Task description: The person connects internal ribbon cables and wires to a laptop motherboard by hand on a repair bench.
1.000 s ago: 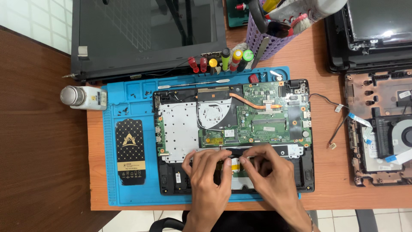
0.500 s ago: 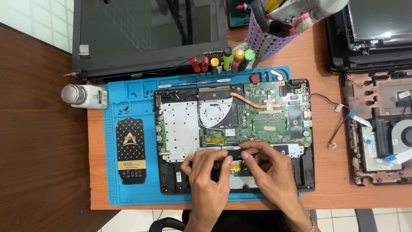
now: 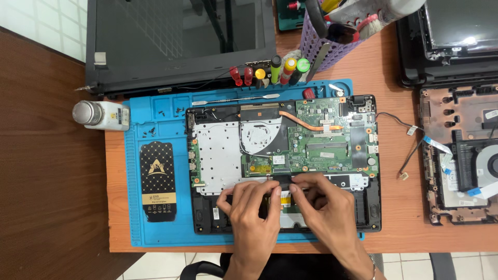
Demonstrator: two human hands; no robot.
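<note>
Both hands work side by side at the front edge of the opened laptop base (image 3: 282, 163) in the head view. Left hand (image 3: 251, 210) has its fingers curled, tips pressed down near the narrow black strip (image 3: 280, 179) just below the green mainboard (image 3: 321, 137). Right hand (image 3: 324, 205) pinches thumb and forefinger together at the same strip; whether anything is gripped between them cannot be told. Both wrists rest low over the palm-rest area, a posture that likely steadies fine finger work.

Laptop base lies bottom cover off on a blue work mat (image 3: 155, 119), itself on the orange tabletop (image 3: 394, 78). Visible inside: a silver shield plate (image 3: 218, 155), a fan with copper heat pipe (image 3: 306, 119), and the mainboard. The mat probably keeps loose screws from rolling away; several lie in its upper trays.

Nearby items: a black patterned card (image 3: 158, 181) on the mat, a white bottle (image 3: 101, 115) lying at the left, screwdrivers (image 3: 270, 72) behind the mat, and another stripped chassis (image 3: 461, 155) at the right.
</note>
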